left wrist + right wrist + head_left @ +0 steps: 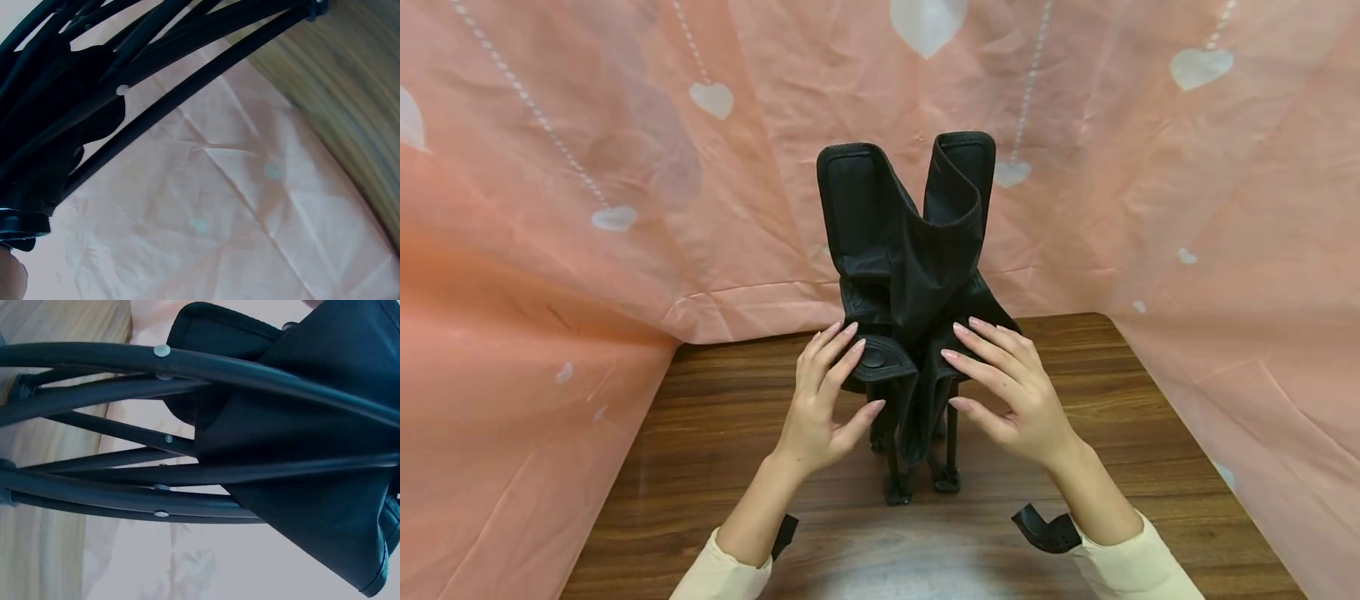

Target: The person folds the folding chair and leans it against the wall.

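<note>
A small black folding chair (925, 275) stands partly folded, its fabric sagging between two raised back corners. My left hand (820, 408) lies at the chair's front left corner, fingers extended over the fabric beside a round button and the thumb apart below. On the other side, my right hand (1011, 392) rests spread fingers on the front right part of the seat. Crossed dark tubes (181, 94) with a rivet fill the upper left of the left wrist view. In the right wrist view, riveted legs (112, 400) run under the hanging fabric (300, 437).
The chair's feet (946, 479) are on a brown wood-grain table (715, 442). Behind and to both sides hangs a pink cloth (760, 208) with white hearts. Black straps (1048, 533) stick out near the cream sleeves (1135, 567).
</note>
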The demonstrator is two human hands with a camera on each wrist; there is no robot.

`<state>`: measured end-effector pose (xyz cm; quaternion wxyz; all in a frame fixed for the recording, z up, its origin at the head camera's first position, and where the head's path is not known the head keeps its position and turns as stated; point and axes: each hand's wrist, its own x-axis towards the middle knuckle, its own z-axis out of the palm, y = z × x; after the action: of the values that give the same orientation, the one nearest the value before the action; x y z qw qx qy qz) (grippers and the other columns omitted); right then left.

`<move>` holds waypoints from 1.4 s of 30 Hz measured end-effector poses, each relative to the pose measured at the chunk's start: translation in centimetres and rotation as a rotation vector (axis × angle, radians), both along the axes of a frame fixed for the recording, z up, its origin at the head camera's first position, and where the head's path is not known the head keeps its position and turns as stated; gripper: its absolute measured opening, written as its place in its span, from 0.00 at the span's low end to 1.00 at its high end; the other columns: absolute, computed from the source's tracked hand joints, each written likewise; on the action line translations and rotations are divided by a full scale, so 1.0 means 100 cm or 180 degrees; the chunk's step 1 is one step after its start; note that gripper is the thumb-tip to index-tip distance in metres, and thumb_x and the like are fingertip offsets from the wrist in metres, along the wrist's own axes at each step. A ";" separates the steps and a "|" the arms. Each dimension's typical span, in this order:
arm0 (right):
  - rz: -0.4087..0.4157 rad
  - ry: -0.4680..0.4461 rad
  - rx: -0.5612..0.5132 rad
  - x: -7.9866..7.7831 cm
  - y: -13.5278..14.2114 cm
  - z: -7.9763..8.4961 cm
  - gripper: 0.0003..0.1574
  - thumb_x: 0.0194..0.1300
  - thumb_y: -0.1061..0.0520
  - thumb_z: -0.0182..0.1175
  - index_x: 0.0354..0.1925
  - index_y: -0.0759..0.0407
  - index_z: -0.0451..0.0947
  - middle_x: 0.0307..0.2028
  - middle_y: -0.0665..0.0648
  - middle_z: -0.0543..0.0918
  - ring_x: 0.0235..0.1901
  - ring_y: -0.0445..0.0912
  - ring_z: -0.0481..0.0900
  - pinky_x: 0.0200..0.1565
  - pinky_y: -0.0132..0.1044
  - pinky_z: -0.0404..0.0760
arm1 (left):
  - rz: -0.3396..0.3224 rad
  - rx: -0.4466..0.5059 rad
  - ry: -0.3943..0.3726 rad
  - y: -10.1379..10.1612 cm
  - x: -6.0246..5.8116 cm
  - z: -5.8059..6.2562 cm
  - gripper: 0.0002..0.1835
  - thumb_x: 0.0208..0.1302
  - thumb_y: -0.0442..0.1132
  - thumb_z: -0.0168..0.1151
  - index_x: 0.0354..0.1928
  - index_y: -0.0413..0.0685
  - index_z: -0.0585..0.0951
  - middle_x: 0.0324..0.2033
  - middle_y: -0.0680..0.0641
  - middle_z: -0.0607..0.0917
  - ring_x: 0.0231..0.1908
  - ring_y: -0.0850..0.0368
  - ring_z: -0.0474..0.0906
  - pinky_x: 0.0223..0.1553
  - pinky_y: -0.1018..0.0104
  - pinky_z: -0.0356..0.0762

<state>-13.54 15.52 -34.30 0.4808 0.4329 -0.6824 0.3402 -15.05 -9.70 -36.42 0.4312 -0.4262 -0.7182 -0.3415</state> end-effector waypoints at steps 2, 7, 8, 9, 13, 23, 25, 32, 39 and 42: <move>0.0071 -0.0045 -0.0082 0.000 0.000 -0.003 0.27 0.67 0.45 0.60 0.47 0.69 0.81 0.62 0.59 0.77 0.66 0.52 0.70 0.69 0.42 0.67 | 0.0003 0.0030 -0.0169 -0.004 0.000 -0.005 0.32 0.69 0.51 0.57 0.66 0.37 0.67 0.65 0.34 0.68 0.69 0.38 0.59 0.72 0.46 0.58; 0.0006 -0.0366 -0.0364 0.000 0.008 -0.017 0.37 0.66 0.41 0.60 0.53 0.74 0.75 0.66 0.59 0.73 0.70 0.51 0.65 0.71 0.39 0.63 | 0.0110 0.0038 -0.0397 -0.011 -0.001 -0.016 0.35 0.69 0.53 0.56 0.67 0.34 0.65 0.64 0.29 0.66 0.70 0.36 0.57 0.72 0.49 0.59; -0.0036 -0.0474 -0.0419 0.000 0.012 -0.021 0.41 0.66 0.39 0.60 0.56 0.75 0.73 0.67 0.58 0.72 0.70 0.50 0.64 0.72 0.38 0.62 | 0.0138 0.0028 -0.0432 -0.013 -0.002 -0.019 0.35 0.69 0.53 0.56 0.67 0.33 0.65 0.65 0.29 0.66 0.70 0.36 0.57 0.73 0.49 0.59; -0.0079 -0.0595 -0.0468 0.000 0.015 -0.024 0.44 0.65 0.37 0.59 0.58 0.75 0.71 0.68 0.57 0.71 0.71 0.49 0.63 0.73 0.37 0.61 | 0.0174 0.0020 -0.0471 -0.015 -0.002 -0.022 0.36 0.69 0.54 0.55 0.67 0.34 0.65 0.65 0.29 0.65 0.70 0.37 0.56 0.73 0.49 0.59; -0.0187 -0.1088 -0.0662 -0.003 0.030 -0.039 0.57 0.60 0.28 0.56 0.65 0.74 0.63 0.70 0.57 0.67 0.72 0.45 0.60 0.73 0.32 0.59 | 0.0332 0.0006 -0.0692 -0.022 -0.004 -0.034 0.39 0.68 0.59 0.54 0.68 0.36 0.64 0.67 0.32 0.63 0.72 0.38 0.53 0.72 0.41 0.55; -0.0641 -0.2612 -0.0606 -0.004 0.045 -0.098 0.75 0.49 0.16 0.50 0.77 0.57 0.36 0.72 0.71 0.53 0.70 0.68 0.47 0.63 0.77 0.46 | 0.0648 -0.0178 -0.2001 -0.038 -0.012 -0.084 0.57 0.55 0.75 0.55 0.77 0.49 0.49 0.74 0.40 0.52 0.75 0.39 0.42 0.69 0.26 0.33; -0.0741 -0.2837 -0.0237 -0.004 0.046 -0.112 0.74 0.51 0.15 0.45 0.77 0.60 0.39 0.70 0.74 0.55 0.68 0.70 0.49 0.59 0.78 0.49 | 0.0629 -0.0321 -0.2379 -0.040 -0.012 -0.095 0.57 0.54 0.73 0.58 0.77 0.51 0.48 0.75 0.40 0.50 0.75 0.39 0.38 0.69 0.26 0.33; -0.0603 -0.3261 0.0628 -0.004 0.041 -0.151 0.69 0.51 0.18 0.49 0.72 0.66 0.55 0.67 0.73 0.65 0.66 0.71 0.56 0.55 0.77 0.58 | 0.0516 -0.0743 -0.3180 -0.037 -0.007 -0.123 0.57 0.52 0.64 0.68 0.76 0.46 0.52 0.75 0.39 0.52 0.75 0.37 0.39 0.69 0.29 0.40; -0.0780 -0.3661 0.1158 -0.005 0.032 -0.177 0.60 0.50 0.38 0.70 0.71 0.65 0.59 0.67 0.67 0.69 0.69 0.68 0.58 0.59 0.73 0.59 | 0.0585 -0.1129 -0.3165 -0.028 0.000 -0.149 0.58 0.50 0.67 0.67 0.76 0.46 0.52 0.74 0.41 0.57 0.74 0.37 0.46 0.69 0.28 0.43; -0.0849 -0.3751 0.1316 -0.006 0.030 -0.186 0.60 0.50 0.37 0.70 0.71 0.66 0.59 0.68 0.66 0.67 0.70 0.67 0.57 0.61 0.72 0.59 | 0.0664 -0.1245 -0.3217 -0.025 0.002 -0.159 0.59 0.50 0.68 0.67 0.75 0.44 0.52 0.74 0.40 0.57 0.74 0.38 0.46 0.70 0.29 0.43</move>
<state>-14.13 18.47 -52.88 -0.0305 0.1684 -0.9319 0.3197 -14.86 -12.21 -52.31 -0.0229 -0.2079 -0.9243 -0.3193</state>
